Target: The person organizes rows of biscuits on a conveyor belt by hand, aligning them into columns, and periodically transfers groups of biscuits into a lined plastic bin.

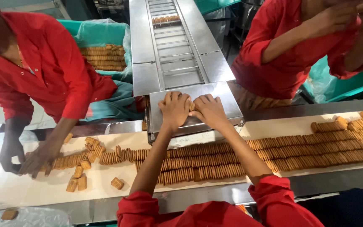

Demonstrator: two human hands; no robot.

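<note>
Both hands [192, 108] press a short biscuit stack [192, 106], seemingly gripped, on the steel tray [227, 98].

Behind the cream conveyor belt [106, 185], left of the steel chute [171, 46], a teal crate [70, 26] holds stacked biscuits. Two red-sleeved co-workers flank that chute, and loose biscuits [78, 181] lie on the belt's left end.

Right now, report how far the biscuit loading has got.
Done: one biscuit row already lies far up the steel chute. In hand: left hand and right hand press a small stack on the steel plate. Left: long rows on the belt.
</note>
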